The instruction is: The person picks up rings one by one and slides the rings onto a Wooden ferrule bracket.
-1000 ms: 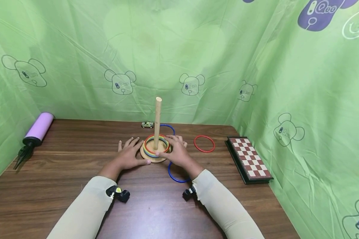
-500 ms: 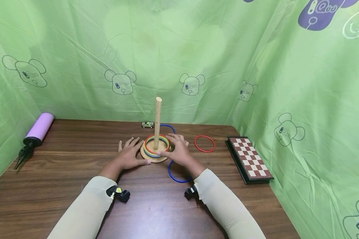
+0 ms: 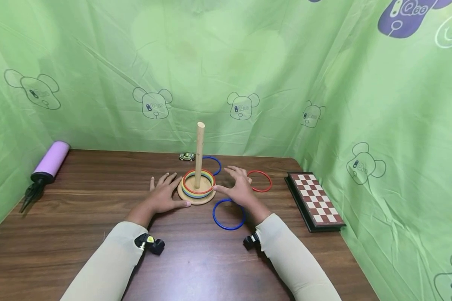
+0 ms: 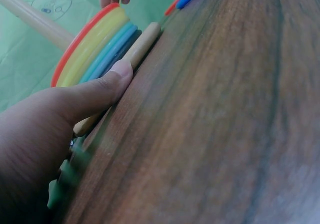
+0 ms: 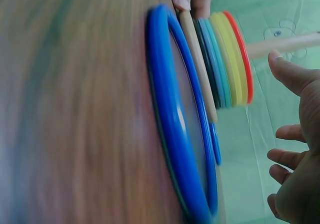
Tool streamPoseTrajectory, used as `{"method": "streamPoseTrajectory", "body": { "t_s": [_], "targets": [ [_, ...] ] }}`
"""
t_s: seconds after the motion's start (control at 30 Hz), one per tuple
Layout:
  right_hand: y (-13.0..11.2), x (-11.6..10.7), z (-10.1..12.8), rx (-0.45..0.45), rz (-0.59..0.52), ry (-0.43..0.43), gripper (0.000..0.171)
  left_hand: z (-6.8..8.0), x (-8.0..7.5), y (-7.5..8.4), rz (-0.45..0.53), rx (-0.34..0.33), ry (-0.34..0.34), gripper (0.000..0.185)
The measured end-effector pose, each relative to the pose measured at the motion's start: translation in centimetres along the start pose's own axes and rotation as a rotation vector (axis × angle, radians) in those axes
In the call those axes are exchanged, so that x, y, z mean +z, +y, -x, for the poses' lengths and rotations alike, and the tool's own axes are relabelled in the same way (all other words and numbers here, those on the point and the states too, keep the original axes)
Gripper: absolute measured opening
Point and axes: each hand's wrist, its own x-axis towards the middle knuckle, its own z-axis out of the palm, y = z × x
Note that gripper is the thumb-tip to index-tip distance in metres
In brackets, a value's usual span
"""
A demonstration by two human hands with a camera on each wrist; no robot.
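A wooden peg [image 3: 199, 146] stands upright on a round wooden base [image 3: 196, 201]. Stacked rings lie around its foot: a red ring [image 3: 198, 193] on top, then yellow, light blue and dark blue ones, as the right wrist view shows. My left hand [image 3: 161, 197] rests at the base's left side with fingers spread; its thumb [image 4: 120, 72] touches the base's edge. Holding nothing, my right hand [image 3: 242, 191] is open just right of the stack, thumb tip near the rings and fingers apart. Below it, a loose blue ring [image 3: 228, 228] lies flat on the table.
Behind the base lie another blue ring [image 3: 220, 165] and a small toy car [image 3: 186, 156]. A loose red ring [image 3: 263, 191] is right of my right hand. Farther right sits a folding chessboard [image 3: 314, 198]; at the far left, a purple hand pump [image 3: 50, 161]. Green curtains [image 3: 196, 75] enclose the table.
My right hand has let go of the ring stack and moved right, its fingers opening away from the rings. The stack stays on the base, and my left hand has kept its place.
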Motion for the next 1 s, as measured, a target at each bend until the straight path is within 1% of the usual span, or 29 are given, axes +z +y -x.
{"method": "streamPoseTrajectory", "body": {
  "t_s": [0.2,0.43,0.53,0.77,1.0],
  "targets": [
    [1.9,-1.2,0.3,0.047,-0.014,0.027,0.087,0.1,0.2,-0.1,0.006,-0.006,-0.004,0.118],
    [3.8,-2.7,0.6,0.075,-0.029,0.055,0.087,0.0,0.4,-0.1,0.011,-0.007,-0.006,0.118],
    [4.6,-3.3,0.7,0.094,-0.021,0.059,0.088,0.1,0.3,-0.1,0.010,-0.009,-0.009,0.119],
    [6.3,-4.8,0.9,0.178,0.011,0.059,0.091,0.0,0.1,0.0,0.015,-0.004,-0.011,0.120],
    [8.0,-5.8,1.0,0.236,0.034,0.041,0.095,-0.1,0.1,-0.1,0.017,-0.009,-0.018,0.120]
  ]
}}
